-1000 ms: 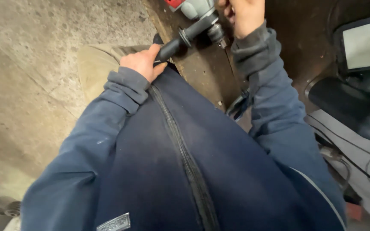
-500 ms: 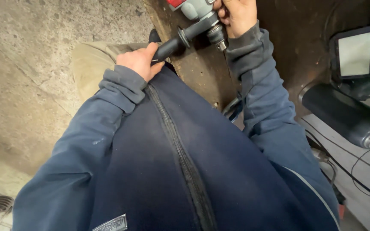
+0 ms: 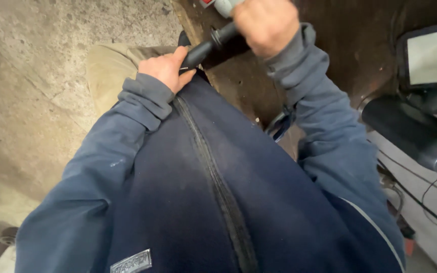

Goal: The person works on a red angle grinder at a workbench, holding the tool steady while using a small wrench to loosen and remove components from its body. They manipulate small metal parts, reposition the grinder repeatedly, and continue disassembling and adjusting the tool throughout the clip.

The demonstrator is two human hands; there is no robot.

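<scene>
The left hand (image 3: 165, 68) grips the black side handle (image 3: 206, 48) of a power tool (image 3: 223, 6) – fingers closed around it. The right hand (image 3: 266, 25) is closed on the tool body at the top edge, above the brown board (image 3: 238, 81). Both wrists should be firm and the tool steady.

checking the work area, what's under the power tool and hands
Under the power tool and right hand lies a dark brown rusty surface. The left hand grips the black side handle over a tan trouser leg. The tool's tip is out of view.
</scene>
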